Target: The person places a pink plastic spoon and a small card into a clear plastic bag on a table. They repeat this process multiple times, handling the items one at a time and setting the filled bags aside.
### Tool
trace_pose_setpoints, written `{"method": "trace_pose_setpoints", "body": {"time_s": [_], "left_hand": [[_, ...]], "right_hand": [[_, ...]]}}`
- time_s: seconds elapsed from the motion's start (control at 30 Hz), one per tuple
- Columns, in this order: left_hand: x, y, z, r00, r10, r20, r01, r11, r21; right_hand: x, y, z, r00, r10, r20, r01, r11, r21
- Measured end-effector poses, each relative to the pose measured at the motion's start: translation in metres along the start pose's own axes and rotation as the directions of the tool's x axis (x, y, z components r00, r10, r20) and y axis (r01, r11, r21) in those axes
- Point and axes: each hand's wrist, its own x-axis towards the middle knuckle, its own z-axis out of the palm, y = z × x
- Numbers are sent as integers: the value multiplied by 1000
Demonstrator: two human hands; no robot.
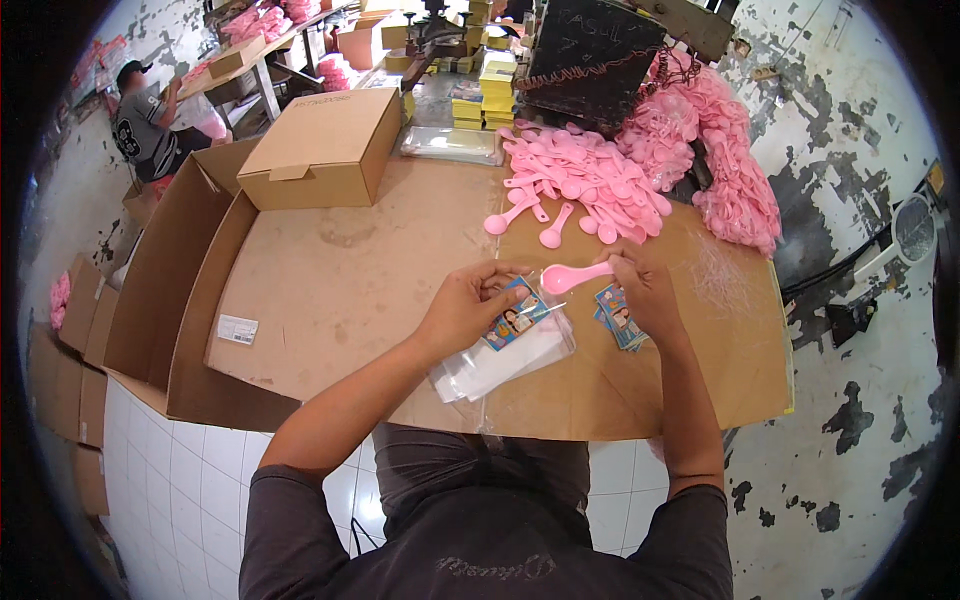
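Observation:
Between the thumb and fingers of my left hand [468, 302] is a small blue printed card [518, 318], tilted over a stack of clear plastic bags [500, 368] near the table's front edge. Whether the card sits inside a bag, I cannot tell. My right hand [648, 290] pinches a pink measuring spoon [568, 279] by its handle, the bowl pointing left toward the card. More blue cards [624, 322] lie in a small fanned stack just below my right hand. Beyond both hands spreads a heap of loose pink spoons [590, 180].
A closed cardboard box [320, 150] stands at the back left, beside a tall open carton [165, 290]. Pink bundles [735, 160] hang at the back right by a dark machine panel [590, 60]. Yellow stacks [497, 85] stand behind. Another person [150, 120] works far left.

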Motion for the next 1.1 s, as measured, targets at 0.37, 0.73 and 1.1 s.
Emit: {"method": "trace_pose_setpoints", "body": {"time_s": [0.37,0.73,1.1], "left_hand": [[-2,3,0,993,-101,54,90,980,176],[-1,-2,1,972,-55,229,51,998,21],[-8,13,-5,892,28,451,78,973,-216]], "right_hand": [[-1,-26,-5,971,-203,130,233,924,-302],[-17,-37,34,952,-207,224,232,968,-93],[-5,-79,18,833,-273,480,276,959,66]]}}
